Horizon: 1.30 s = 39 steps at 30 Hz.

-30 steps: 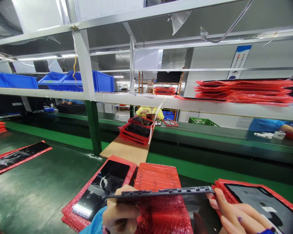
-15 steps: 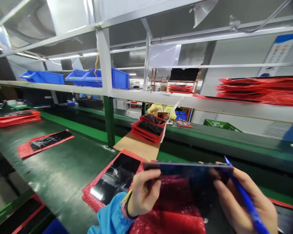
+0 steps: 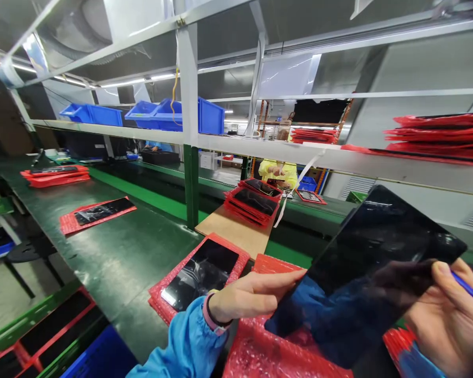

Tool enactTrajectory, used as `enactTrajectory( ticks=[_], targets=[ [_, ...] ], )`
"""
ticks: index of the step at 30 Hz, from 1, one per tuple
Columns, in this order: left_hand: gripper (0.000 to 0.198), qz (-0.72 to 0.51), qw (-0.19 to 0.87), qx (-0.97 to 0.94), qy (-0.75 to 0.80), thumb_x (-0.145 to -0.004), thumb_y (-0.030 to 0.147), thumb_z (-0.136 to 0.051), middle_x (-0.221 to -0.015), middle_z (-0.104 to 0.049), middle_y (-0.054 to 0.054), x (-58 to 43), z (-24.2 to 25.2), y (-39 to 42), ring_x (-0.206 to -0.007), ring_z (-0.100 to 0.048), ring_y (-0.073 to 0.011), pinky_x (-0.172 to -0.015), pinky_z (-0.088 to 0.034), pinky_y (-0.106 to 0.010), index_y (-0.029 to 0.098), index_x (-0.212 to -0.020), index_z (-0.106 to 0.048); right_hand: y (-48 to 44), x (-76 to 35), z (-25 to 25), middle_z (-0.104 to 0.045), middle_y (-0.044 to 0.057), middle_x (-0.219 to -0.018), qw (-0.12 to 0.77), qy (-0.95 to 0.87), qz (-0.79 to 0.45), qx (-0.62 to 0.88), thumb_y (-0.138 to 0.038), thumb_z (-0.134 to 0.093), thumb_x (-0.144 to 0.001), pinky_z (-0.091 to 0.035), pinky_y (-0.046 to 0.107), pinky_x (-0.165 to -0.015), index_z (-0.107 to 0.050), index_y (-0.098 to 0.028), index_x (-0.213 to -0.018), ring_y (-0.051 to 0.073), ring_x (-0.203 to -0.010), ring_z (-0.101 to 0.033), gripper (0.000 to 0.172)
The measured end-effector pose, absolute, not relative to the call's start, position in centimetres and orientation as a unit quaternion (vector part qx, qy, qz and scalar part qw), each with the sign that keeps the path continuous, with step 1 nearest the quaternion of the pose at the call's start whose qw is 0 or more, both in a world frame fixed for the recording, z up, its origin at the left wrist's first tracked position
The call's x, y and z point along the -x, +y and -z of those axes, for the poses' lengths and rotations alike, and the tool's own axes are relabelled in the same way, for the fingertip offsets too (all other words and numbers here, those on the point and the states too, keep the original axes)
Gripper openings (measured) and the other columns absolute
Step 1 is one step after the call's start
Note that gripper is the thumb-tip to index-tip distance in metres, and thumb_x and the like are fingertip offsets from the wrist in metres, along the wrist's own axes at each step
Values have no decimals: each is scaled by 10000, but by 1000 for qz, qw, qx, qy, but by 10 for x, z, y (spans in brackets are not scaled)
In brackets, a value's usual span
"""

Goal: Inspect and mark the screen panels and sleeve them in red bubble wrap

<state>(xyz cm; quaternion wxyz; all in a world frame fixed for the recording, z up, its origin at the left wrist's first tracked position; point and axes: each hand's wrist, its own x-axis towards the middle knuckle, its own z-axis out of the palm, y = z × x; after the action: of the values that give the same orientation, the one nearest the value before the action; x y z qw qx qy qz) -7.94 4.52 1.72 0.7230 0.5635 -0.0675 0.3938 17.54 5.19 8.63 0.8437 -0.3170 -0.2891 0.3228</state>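
A glossy black screen panel (image 3: 362, 278) is tilted up in front of me and mirrors my blue sleeve. My right hand (image 3: 449, 315) grips it at the right edge, thumb on the front. A blue pen (image 3: 471, 291) also sits in that hand. My left hand (image 3: 248, 296) has its fingers stretched out, the tips at the panel's left edge; whether they touch it I cannot tell. Under the panel lies red bubble wrap (image 3: 276, 352). Left of it, another black screen (image 3: 201, 273) rests on red bubble-wrap bags.
A stack of red-wrapped screens (image 3: 252, 202) stands on a wooden board (image 3: 224, 228). More red bags lie on the green bench (image 3: 134, 262) and the shelf (image 3: 299, 149). Blue bins (image 3: 161, 115) sit up there too. A green crate (image 3: 31, 315) is at lower left. Across the bench is a person in yellow (image 3: 278, 170).
The panel has turned from nearly edge-on to showing its broad dark face, tilted to the right. My left hand has let go of its pinch and straightened its fingers. The view has shifted left.
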Motion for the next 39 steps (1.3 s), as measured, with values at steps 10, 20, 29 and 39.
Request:
enactTrajectory(
  ticks=[10, 20, 29, 39],
  targets=[
    [603, -380, 769, -498, -126, -751, 163, -652, -1401, -512, -86, 72, -15, 35, -1333, -422, -237, -1071, -325, -359, 229, -1334, -518, 57, -182, -75, -677, -21, -714, 802, -246, -424, 341, -164, -756, -634, -543, 300, -477, -681, -248, -779, 157, -599, -649, 183],
    [500, -456, 688, -561, -55, -839, 175, -600, -1362, -550, -112, 75, -25, 24, -1284, -482, -235, -1059, -343, -372, 229, -1330, -524, 52, -178, -68, -659, -50, -734, 795, -265, -432, 333, -188, -738, -711, -582, 364, -677, -680, -280, -764, 147, -668, -650, 121],
    [607, -498, 597, -624, 79, -767, 79, -678, -1378, -526, -91, 73, -30, 19, -1287, -474, -233, -1068, -364, -373, 265, -1314, -493, 53, -174, -65, -666, -52, -755, 804, -245, -430, 329, -146, -744, -711, -567, 257, -647, -685, -266, -770, 115, -694, -649, 146],
    [797, -434, 499, -720, 208, -797, 155, -618, -1098, -670, -109, 74, -36, 16, -947, -657, -216, -877, -525, -357, 213, -1488, -226, 55, -163, -65, -669, -53, -737, 835, -242, -384, 311, -52, -712, -695, -542, 133, -668, -693, -230, -771, 71, -700, -637, 194]
  ],
)
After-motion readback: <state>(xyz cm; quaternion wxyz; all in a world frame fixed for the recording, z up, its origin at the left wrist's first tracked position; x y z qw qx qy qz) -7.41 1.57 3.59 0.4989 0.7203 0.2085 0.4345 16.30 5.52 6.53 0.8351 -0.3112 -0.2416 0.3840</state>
